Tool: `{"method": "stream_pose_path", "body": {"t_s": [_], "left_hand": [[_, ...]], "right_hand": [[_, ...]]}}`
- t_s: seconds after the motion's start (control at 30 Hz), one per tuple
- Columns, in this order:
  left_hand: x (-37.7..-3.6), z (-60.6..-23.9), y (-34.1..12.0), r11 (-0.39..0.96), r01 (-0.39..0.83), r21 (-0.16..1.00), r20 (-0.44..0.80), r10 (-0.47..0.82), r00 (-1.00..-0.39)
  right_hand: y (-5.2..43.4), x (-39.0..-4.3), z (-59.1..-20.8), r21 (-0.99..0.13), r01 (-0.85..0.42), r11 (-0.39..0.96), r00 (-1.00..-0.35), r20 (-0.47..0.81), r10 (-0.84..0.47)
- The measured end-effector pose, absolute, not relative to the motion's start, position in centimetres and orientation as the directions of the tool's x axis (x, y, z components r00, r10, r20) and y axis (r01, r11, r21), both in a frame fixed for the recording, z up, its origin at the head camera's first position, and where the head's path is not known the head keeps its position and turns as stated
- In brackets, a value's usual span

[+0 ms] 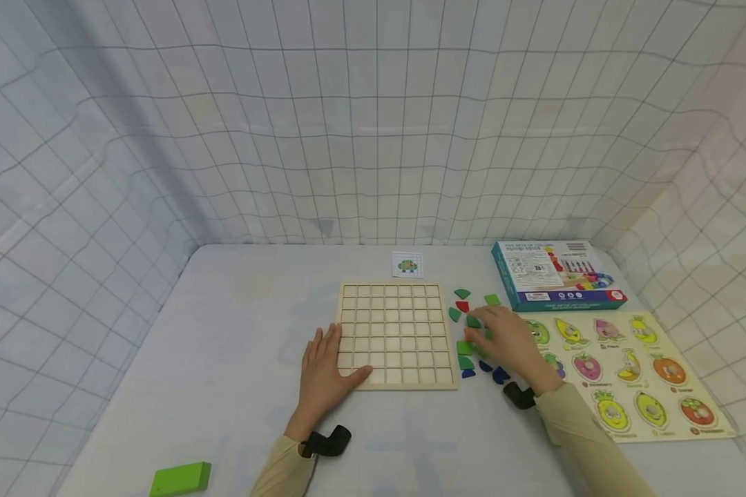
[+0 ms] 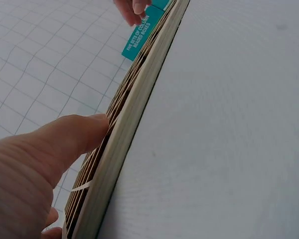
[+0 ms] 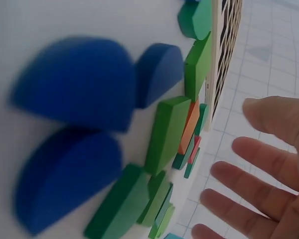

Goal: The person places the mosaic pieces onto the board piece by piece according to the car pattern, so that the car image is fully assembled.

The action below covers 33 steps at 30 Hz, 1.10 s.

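Observation:
A wooden grid board [image 1: 398, 335] with empty square cells lies in the middle of the table. My left hand [image 1: 326, 373] rests flat on its near left corner, thumb [image 2: 74, 134] against the board's edge [image 2: 134, 119]. Right of the board lies a scatter of green, red and blue wooden pieces [image 1: 469, 324]. My right hand [image 1: 503, 338] hovers over them with fingers [image 3: 249, 184] spread and straight, holding nothing. In the right wrist view, blue half-round pieces [image 3: 74, 84] and green blocks [image 3: 167, 132] lie close below the palm.
A teal game box [image 1: 556, 275] stands at the back right. A fruit peg puzzle [image 1: 628, 373] lies along the right side. A small pattern card [image 1: 407, 264] sits behind the board. A green block [image 1: 180, 478] lies near the front left edge.

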<state>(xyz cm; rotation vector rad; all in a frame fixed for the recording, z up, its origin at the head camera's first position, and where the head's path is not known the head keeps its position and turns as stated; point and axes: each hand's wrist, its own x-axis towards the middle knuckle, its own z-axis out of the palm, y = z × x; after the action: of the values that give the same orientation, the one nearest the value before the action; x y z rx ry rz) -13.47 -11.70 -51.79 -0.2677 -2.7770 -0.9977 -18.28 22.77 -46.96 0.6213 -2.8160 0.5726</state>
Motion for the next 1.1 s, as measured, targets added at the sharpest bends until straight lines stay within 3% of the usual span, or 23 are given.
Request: {"method": "stream_pose_path", "body": {"t_s": [0.57,0.87,1.1], "left_hand": [[-13.4,-51.9,-11.4,0.775,0.255,0.579,0.274,0.110,-0.955],[-13.4,-51.7,-11.7,0.787,0.254,0.562,0.282,0.107,-0.954],[-13.4,-51.7,-11.8,0.787,0.245,0.566,0.268,0.105,-0.958]], "right_hand": [[20.2,-22.2,-47.0,-0.369,-0.277,0.887,-0.958,0.040,-0.283],[20.1,-23.1,-47.3,-0.452,-0.177,0.874,-0.978,-0.017,-0.207],[20.4,-23.3,-47.1,-0.419,-0.200,0.886,-0.971,-0.033,-0.235]]}}
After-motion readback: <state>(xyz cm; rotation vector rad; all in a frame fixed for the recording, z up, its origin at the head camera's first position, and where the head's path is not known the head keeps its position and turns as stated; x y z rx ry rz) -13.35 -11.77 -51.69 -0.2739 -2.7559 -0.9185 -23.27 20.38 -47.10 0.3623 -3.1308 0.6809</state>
